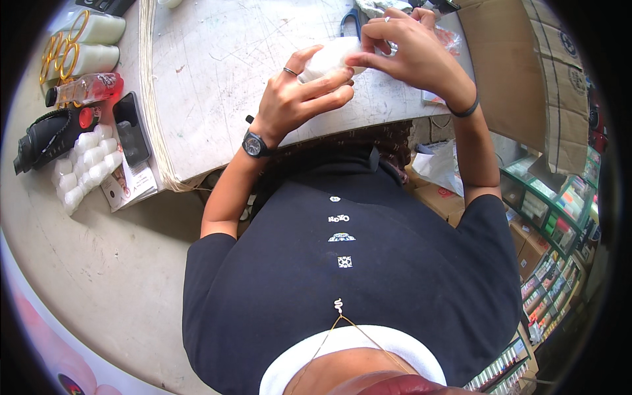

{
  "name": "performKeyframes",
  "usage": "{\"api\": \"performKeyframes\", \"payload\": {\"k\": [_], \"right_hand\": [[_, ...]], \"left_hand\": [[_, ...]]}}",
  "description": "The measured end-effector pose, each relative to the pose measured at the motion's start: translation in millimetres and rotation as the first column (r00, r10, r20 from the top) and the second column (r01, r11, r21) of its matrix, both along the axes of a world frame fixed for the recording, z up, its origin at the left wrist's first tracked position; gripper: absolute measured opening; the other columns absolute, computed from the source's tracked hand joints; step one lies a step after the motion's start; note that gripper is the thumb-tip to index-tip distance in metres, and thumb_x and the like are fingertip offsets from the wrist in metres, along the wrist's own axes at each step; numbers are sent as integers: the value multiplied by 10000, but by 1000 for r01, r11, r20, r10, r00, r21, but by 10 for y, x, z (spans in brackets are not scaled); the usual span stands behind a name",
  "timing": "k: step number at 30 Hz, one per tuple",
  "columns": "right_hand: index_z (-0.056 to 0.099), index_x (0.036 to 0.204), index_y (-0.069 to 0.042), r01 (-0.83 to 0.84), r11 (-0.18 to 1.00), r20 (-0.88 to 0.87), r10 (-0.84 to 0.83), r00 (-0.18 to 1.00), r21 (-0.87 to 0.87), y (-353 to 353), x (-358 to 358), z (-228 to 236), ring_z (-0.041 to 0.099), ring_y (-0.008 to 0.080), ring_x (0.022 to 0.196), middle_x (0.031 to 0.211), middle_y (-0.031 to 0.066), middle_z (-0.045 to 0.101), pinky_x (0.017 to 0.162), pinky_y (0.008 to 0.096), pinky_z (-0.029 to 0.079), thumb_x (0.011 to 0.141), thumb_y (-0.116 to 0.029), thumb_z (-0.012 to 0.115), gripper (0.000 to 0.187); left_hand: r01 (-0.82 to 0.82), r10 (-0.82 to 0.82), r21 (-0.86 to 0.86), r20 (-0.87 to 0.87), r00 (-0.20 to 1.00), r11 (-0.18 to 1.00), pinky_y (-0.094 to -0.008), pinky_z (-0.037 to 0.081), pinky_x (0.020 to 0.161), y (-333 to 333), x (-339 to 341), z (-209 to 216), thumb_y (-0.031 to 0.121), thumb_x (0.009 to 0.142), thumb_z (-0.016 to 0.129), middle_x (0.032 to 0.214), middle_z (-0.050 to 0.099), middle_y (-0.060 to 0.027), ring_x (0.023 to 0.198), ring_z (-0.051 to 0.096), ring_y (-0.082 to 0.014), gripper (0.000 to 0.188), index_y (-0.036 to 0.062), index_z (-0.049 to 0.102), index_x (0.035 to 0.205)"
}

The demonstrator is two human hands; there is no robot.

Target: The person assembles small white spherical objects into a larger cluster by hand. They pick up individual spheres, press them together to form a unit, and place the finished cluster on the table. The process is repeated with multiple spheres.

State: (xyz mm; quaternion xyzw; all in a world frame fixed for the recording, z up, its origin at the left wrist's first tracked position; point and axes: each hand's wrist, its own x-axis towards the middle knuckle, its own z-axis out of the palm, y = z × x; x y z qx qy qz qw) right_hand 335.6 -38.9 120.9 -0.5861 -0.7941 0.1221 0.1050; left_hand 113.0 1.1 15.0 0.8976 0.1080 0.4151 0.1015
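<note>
My left hand is wrapped round a rounded white bundle with a soft, slightly see-through surface, held just over the white tabletop. At the bundle's right edge, the thumb and bent fingers of my right hand come together in a pinch. What lies between them, if anything, is too small to make out; a bit of white shows behind the fingers. Just beyond the bundle, the blue handle of what looks like scissors rests on the table.
Pale cords run along the table's left side. Left of them lie a phone, a bottle of red liquid, white rolls with gold rings and a cluster of white rounded pieces. Cardboard stands on the right.
</note>
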Motion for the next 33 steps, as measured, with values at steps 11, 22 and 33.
{"api": "performKeyframes", "payload": {"k": [11, 22, 33], "right_hand": [[559, 824, -62, -238, 873, -600, -76, 797, -426, 208, 455, -822, 455, 80, 710, 752, -48, 501, 626, 260, 363, 946, -495, 651, 458], [543, 1217, -104, -355, 739, -784, -620, -26, -573, 5, -69, -1159, 488, 23, 726, 866, -64, 504, 588, 157, 391, 968, -426, 642, 419], [558, 1338, -103, -82, 887, -875, -429, 223, -455, -153, -69, -959, 553, 75, 947, 1090, -13, 606, 798, 230, 457, 1023, -339, 594, 395]], "left_hand": [[73, -67, -96, 71, 995, 993, -373, 610, 883, 35, -52, -82, 115, 765, 781, 1182, 701, 136, 1177, 597, -317, 227, 236, 679, 928], [-1, 36, -131, 258, 965, 991, -366, 621, 718, 40, -47, -142, 66, 677, 899, 1119, 730, 59, 1142, 620, -375, 313, 163, 630, 803], [-14, 53, -161, 244, 968, 987, -364, 601, 695, -5, -125, -93, 76, 708, 882, 1086, 736, 42, 1153, 630, -384, 288, 164, 638, 833]]}}
